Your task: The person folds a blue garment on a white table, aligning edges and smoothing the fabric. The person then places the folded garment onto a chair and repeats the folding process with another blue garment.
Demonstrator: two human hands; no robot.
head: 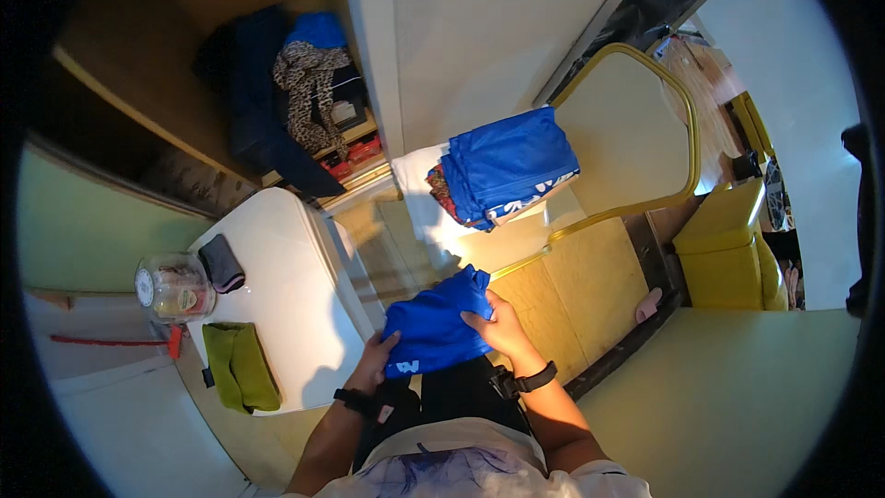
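Observation:
A folded blue cloth (435,325) with a small white mark near its lower edge is held over my lap. My left hand (374,358) grips its left side, thumb on top. On its right side, my right hand (499,324) pinches the fabric, thumb on top. Beyond the hands, a stack of folded blue fabric (508,159) with a white pattern along one edge rests on a white surface (415,180). Red patterned cloth (442,192) shows at the stack's left side.
On the white table (290,290) at left are a folded green cloth (242,366), a dark grey cloth (222,263) and a clear plastic container (176,288). An open cabinet holds a leopard-print cloth (304,90). A gold-framed mirror (693,145) and a yellow chair (719,249) stand at right.

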